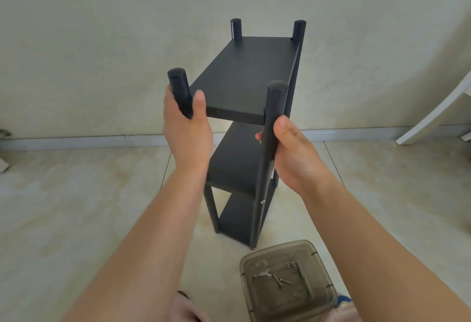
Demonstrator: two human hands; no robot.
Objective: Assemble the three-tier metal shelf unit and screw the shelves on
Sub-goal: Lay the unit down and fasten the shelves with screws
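Gripping the black shelf unit (244, 77): left hand (186, 128) and right hand (293, 151) each curled round 1 post.

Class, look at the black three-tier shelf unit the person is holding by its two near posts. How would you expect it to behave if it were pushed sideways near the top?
The shelf unit is tall and narrow on a smooth tiled floor, so it would probably tip or slide. It likely stays stiff, since three shelves tie the posts. Left hand and right hand grip the posts, steadying it.

The tiled floor (76, 207) carries the black shelf unit (244, 77) and a lidded plastic box (288, 283).
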